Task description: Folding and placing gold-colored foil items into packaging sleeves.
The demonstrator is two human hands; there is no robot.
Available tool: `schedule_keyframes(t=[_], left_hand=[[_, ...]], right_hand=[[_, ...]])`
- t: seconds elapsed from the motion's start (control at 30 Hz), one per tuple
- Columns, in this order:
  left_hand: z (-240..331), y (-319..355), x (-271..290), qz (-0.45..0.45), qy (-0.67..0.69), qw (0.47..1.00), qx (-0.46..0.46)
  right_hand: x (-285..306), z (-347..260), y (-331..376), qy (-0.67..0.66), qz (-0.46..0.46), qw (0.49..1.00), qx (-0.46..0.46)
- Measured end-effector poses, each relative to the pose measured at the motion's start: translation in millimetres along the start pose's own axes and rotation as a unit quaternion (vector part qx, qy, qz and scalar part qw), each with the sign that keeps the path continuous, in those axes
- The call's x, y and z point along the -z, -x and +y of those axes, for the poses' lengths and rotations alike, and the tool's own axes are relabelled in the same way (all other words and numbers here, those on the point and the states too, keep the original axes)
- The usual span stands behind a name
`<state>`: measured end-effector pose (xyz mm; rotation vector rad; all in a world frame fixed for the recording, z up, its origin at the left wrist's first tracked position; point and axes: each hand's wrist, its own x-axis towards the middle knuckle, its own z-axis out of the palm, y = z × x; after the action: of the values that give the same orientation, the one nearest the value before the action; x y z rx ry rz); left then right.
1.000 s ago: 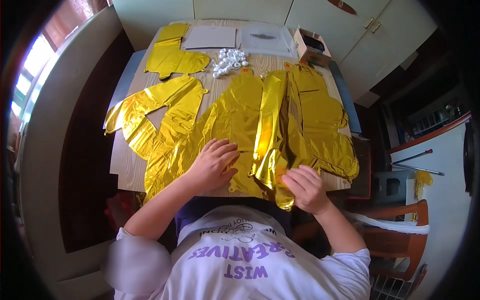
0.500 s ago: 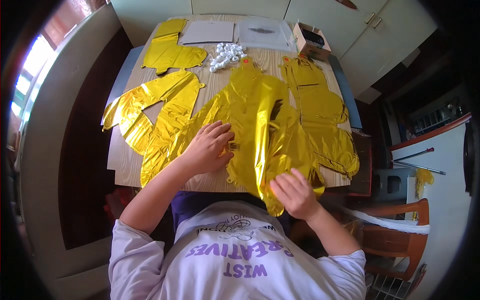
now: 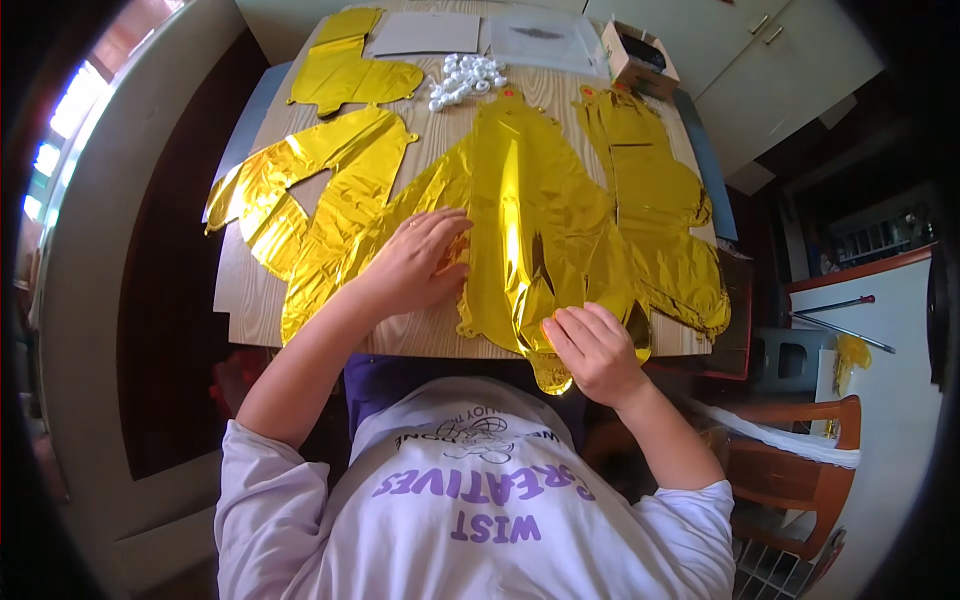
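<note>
A large flat gold foil balloon [image 3: 520, 220] lies uninflated and creased in front of me, its lower tip hanging over the table's near edge. My right hand [image 3: 597, 350] pinches its near part, where the foil bunches into folds. My left hand [image 3: 418, 262] rests at the balloon's left edge, thumb apart from the fingers, with nothing visible gripped. Beneath my left forearm spreads another gold foil balloon [image 3: 345, 170], with an angular opening in its shape. To the right lies a folded gold foil balloon [image 3: 660, 185], partly overlapped by the middle one.
The wooden table [image 3: 250, 310] also bears a further gold foil balloon [image 3: 360, 80] at far left, a heap of small white pieces [image 3: 468, 80], a white sheet [image 3: 427, 34], a clear plastic bag [image 3: 545, 45] and an open box [image 3: 638, 65]. A wooden chair [image 3: 800, 480] stands at right.
The middle balloon's raised right side has come down flatter over the table. My right hand has moved slightly right and up with the foil. The whole view has tilted a little.
</note>
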<state>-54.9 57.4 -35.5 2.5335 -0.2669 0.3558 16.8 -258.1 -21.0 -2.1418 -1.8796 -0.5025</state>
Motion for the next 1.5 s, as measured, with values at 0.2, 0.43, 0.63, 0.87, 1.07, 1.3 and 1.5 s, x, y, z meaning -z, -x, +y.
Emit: schedule_keyframes(t=[0.2, 0.43, 0.63, 0.87, 1.07, 1.3, 1.5], left_hand=[[5.7, -5.6, 7.4, 0.008, 0.005, 1.0, -0.018], [13.4, -10.3, -2.4, -0.018, -0.01, 0.998, -0.059], [9.3, -11.0, -14.7, -0.054, 0.008, 0.996, -0.075], [13.7, -7.4, -21.1, -0.036, 0.0, 0.997, -0.063], [11.5, -7.9, -23.1, -0.045, -0.001, 0.996, -0.076], [14.2, -5.7, -14.0, -0.06, -0.001, 0.996, -0.063], [10.9, -9.7, -17.9, -0.058, -0.004, 0.995, -0.078]], right_hand=[[-3.7, -4.3, -3.3, 0.007, -0.002, 1.0, -0.008], [-4.4, -12.9, -13.2, 0.01, -0.013, 1.0, -0.017], [11.6, -16.5, -13.7, -0.009, -0.067, 0.996, -0.057], [71.1, -33.7, 48.0, -0.195, -0.116, 0.886, -0.403], [-7.5, -63.2, 105.2, -0.594, 0.062, 0.449, -0.665], [3.3, -65.3, 56.8, -0.603, 0.219, 0.455, -0.617], [13.8, -65.7, 49.6, -0.595, 0.223, 0.472, -0.611]])
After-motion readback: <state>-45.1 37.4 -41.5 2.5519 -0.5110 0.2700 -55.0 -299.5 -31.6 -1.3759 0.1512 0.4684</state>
